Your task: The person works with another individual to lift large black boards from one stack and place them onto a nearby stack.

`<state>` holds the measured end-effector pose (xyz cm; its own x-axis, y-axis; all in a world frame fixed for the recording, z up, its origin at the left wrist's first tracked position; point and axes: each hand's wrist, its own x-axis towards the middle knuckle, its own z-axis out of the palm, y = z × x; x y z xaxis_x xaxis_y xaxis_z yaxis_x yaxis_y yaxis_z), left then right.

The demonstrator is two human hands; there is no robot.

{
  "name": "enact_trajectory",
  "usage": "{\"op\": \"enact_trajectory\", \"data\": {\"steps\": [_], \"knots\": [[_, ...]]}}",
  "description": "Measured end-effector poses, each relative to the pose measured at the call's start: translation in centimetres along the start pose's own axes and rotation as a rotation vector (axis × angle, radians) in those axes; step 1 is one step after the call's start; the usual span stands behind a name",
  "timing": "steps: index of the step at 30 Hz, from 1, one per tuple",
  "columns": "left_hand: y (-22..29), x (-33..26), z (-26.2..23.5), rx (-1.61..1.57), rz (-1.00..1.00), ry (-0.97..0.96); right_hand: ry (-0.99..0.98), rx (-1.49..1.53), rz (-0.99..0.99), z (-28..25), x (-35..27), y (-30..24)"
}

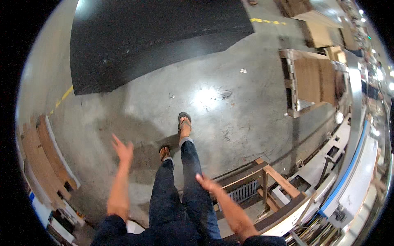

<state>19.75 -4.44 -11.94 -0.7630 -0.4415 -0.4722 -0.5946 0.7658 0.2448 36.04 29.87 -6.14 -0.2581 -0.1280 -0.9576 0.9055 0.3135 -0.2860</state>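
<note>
Out in front of me to the left, my left hand (123, 148) hangs over the bare concrete floor (143, 104). Its fingers are spread apart and nothing is in them. My right hand (208, 183) is beside my right leg, in front of the jeans (192, 164) near the knee. Only its thumb side shows; the other fingers are hidden, so I cannot tell whether it is closed. My sandalled feet (184, 122) are in mid-stride on the floor, one ahead of the other.
A large black mat or sheet (160, 37) lies ahead. A wooden frame (283, 180) stands close on my right, with a long machine or conveyor (349, 180) beyond it. A pallet with brown cardboard (312, 80) sits farther right. Stacked brown boards (45, 151) stand at left.
</note>
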Motion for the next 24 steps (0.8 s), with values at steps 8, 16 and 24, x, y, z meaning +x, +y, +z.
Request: {"op": "enact_trajectory", "data": {"steps": [8,16,24], "knots": [[-15.9,-17.9,1.2,-0.530,-0.564,-1.163,0.052,0.880,0.233,8.8,-14.4,17.6],[-6.8,-9.2,0.5,-0.619,-0.312,-1.012,0.372,0.975,-0.007,10.3,-12.3,20.4],[6.7,-3.9,-5.9,-0.830,-0.008,-0.619,0.556,0.874,-0.196,0.1,-11.2,19.1]]}}
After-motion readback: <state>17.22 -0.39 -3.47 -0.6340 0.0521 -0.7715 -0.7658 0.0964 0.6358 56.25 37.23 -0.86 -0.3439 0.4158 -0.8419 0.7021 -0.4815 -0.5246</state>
